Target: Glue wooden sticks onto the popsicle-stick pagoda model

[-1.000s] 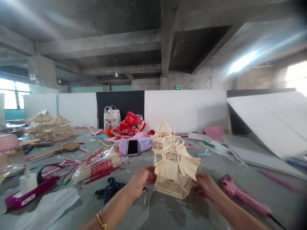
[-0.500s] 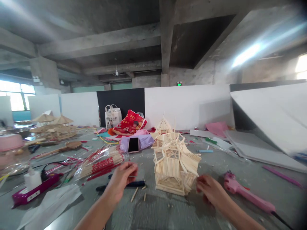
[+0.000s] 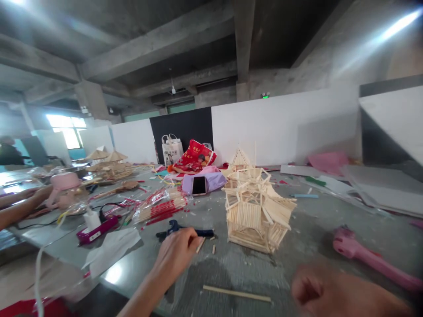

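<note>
In the head view, the house of pale sticks point(image 3: 254, 215) stands upright on the grey worktop point(image 3: 307, 237), just right of the frame's centre, with both my hands apart from it. My left grip point(image 3: 176, 251) is at the lower centre-left, fingers curled in and thumb close to the forefinger, right at a short stick point(image 3: 200, 245); I cannot tell whether I am pinching it or only reaching over it. Behind those knuckles lies a dark blue tool point(image 3: 173, 225), its handle pointing toward the house. My right grip point(image 3: 320, 286) is at the lower right, curled and blurred, so I cannot tell whether it has anything in it. A long stick point(image 3: 237, 293) lies at the bottom centre, between my hands. At the right edge, beyond my right hand, rests a pink glue gun point(image 3: 366, 255).

Left of centre I see a bundle of red-tipped sticks point(image 3: 165, 204) in clear wrap, and a phone point(image 3: 198, 186) leaning on purple cloth point(image 3: 214, 179). Toward the lower left, a purple power strip point(image 3: 97, 231) sits just behind white paper point(image 3: 114, 251). At the left edge, another person's arms point(image 3: 29, 202) reach toward a pink-topped jar point(image 3: 64, 182).
</note>
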`<state>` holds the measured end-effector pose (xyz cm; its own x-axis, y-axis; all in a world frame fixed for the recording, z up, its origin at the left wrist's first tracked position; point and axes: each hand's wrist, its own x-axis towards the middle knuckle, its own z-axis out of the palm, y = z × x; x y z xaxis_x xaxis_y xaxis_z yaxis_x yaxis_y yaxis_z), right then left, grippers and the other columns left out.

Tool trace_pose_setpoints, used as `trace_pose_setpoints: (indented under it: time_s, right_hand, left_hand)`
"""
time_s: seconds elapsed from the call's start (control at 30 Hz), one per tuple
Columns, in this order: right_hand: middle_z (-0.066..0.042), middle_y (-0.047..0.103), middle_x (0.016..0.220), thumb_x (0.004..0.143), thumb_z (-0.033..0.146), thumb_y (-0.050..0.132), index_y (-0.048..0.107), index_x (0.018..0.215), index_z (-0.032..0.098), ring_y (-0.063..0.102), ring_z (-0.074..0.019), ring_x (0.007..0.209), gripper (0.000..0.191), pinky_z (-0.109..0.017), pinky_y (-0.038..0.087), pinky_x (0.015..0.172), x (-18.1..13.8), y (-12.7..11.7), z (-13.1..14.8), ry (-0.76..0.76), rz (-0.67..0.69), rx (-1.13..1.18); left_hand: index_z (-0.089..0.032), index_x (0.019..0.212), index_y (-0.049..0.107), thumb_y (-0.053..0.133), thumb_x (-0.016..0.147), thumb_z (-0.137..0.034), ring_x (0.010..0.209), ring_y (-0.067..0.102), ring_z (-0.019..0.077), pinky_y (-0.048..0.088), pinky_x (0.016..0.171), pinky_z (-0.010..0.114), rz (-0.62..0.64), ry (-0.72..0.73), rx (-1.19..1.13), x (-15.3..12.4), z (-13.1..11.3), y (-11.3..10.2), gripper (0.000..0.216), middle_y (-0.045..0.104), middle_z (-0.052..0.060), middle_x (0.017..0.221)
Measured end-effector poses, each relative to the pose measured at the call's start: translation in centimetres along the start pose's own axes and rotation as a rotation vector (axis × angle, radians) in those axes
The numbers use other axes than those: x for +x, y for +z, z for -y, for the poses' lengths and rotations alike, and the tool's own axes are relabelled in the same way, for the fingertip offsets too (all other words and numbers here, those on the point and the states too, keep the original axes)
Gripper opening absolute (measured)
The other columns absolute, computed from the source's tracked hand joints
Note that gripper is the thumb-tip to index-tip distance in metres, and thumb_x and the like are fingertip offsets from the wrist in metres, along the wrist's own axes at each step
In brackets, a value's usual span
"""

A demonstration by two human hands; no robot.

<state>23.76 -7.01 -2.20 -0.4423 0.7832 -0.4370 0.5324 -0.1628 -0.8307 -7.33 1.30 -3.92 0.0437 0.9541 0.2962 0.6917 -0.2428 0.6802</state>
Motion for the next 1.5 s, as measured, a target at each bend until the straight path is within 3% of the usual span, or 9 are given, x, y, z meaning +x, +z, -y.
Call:
trace_pose_setpoints:
  time_s: [0.17, 0.37, 0.53, 0.6, 0.77, 0.9, 1.03, 1.27, 1.5]
  right_hand:
    - [0.006, 0.047, 0.045, 0.074, 0.031, 0.055, 0.052, 0.055, 0.017, 0.037, -0.0012, 0.034, 0.024, -0.009, 0.026, 0.034, 0.5, -1.4, -1.4, -0.1, 0.062, 0.103]
    - [0.006, 0.046, 0.045, 0.075, 0.031, 0.056, 0.052, 0.055, 0.017, 0.036, -0.001, 0.032, 0.024, -0.009, 0.028, 0.032, 0.3, -1.8, -0.8, -0.12, 0.098, 0.146]
    - [0.006, 0.049, 0.046, 0.074, 0.029, 0.055, 0.055, 0.058, 0.016, 0.039, -0.0015, 0.032, 0.02, -0.008, 0.03, 0.032, 0.9, -1.5, -0.5, -0.137, 0.125, 0.179]
    - [0.005, 0.049, 0.045, 0.07, 0.029, 0.055, 0.054, 0.057, 0.016, 0.039, -0.0025, 0.031, 0.018, -0.009, 0.03, 0.03, 1.3, -1.6, -0.8, -0.135, 0.121, 0.179]
    - [0.007, 0.039, 0.042, 0.059, 0.034, 0.062, 0.051, 0.054, 0.015, 0.031, -0.0025, 0.033, 0.023, -0.011, 0.021, 0.029, 2.4, -2.0, -1.6, -0.131, 0.079, 0.179]
    - [0.007, 0.034, 0.044, 0.058, 0.034, 0.062, 0.051, 0.055, 0.013, 0.026, -0.0013, 0.04, 0.024, -0.009, 0.018, 0.036, 2.6, -1.9, -2.0, -0.167, 0.013, 0.188]
    - [0.007, 0.038, 0.047, 0.057, 0.033, 0.063, 0.052, 0.06, 0.014, 0.028, -0.0019, 0.042, 0.022, -0.01, 0.019, 0.038, 2.6, -1.9, -2.2, -0.158, -0.03, 0.209]
    - [0.007, 0.037, 0.047, 0.057, 0.031, 0.061, 0.053, 0.063, 0.015, 0.031, -0.0038, 0.042, 0.019, -0.014, 0.02, 0.037, 3.0, -2.2, -2.3, -0.149, -0.076, 0.182]
    - [0.007, 0.036, 0.046, 0.059, 0.034, 0.062, 0.053, 0.061, 0.015, 0.03, -0.0036, 0.041, 0.022, -0.015, 0.018, 0.037, 3.5, -2.3, -2.6, -0.117, -0.096, 0.134]
  left_hand:
    - [-0.023, 0.046, 0.056, 0.063, 0.06, -0.023, 0.05, 0.048, 0.0185, 0.023, 0.055, 0.028, 0.041, -0.012, 0.227, 1.3, 0.3, 1.4, 0.016, 0.05, 0.0, 0.048]
    - [-0.022, 0.047, 0.054, 0.055, 0.063, -0.022, 0.05, 0.05, 0.0175, 0.029, 0.05, 0.025, 0.16, -0.005, 0.221, 0.5, -0.4, 0.8, 0.016, 0.054, 0.0, 0.048]
    - [-0.021, 0.063, 0.052, 0.047, 0.074, -0.045, 0.03, 0.033, 0.0064, 0.027, 0.031, 0.018, 0.517, -0.168, -0.256, -2.1, -4.0, 1.7, 0.028, 0.056, -0.003, 0.047]
    - [-0.019, 0.066, 0.052, 0.053, 0.072, -0.046, 0.03, 0.033, 0.0036, 0.024, 0.029, 0.016, 0.562, -0.2, -0.49, -2.7, -5.8, 2.8, 0.027, 0.059, -0.003, 0.053]
    - [-0.016, 0.074, 0.054, 0.065, 0.062, -0.033, 0.034, 0.036, 0.0014, 0.03, 0.031, 0.014, 0.584, -0.194, -0.804, -2.3, -8.3, 5.6, 0.023, 0.058, -0.003, 0.061]
    - [-0.013, 0.08, 0.058, 0.07, 0.062, -0.037, 0.032, 0.033, -0.0004, 0.027, 0.03, 0.014, 0.572, -0.237, -0.998, -1.9, -8.8, 7.2, 0.032, 0.055, -0.004, 0.06]
    - [-0.016, 0.068, 0.057, 0.072, 0.061, -0.042, 0.031, 0.03, 0.0006, 0.021, 0.029, 0.014, 0.604, -0.335, -1.143, -2.3, -9.3, 8.2, 0.031, 0.048, -0.007, 0.05]
    - [-0.015, 0.061, 0.056, 0.068, 0.06, -0.049, 0.031, 0.029, 0.0005, 0.018, 0.03, 0.014, 0.671, -0.355, -1.11, -1.7, -9.6, 10.0, 0.036, 0.044, -0.007, 0.045]
    - [-0.015, 0.059, 0.053, 0.066, 0.059, -0.051, 0.03, 0.029, 0.0006, 0.017, 0.027, 0.014, 0.532, -0.319, -1.069, -0.7, -9.8, 10.9, 0.038, 0.045, -0.006, 0.047]
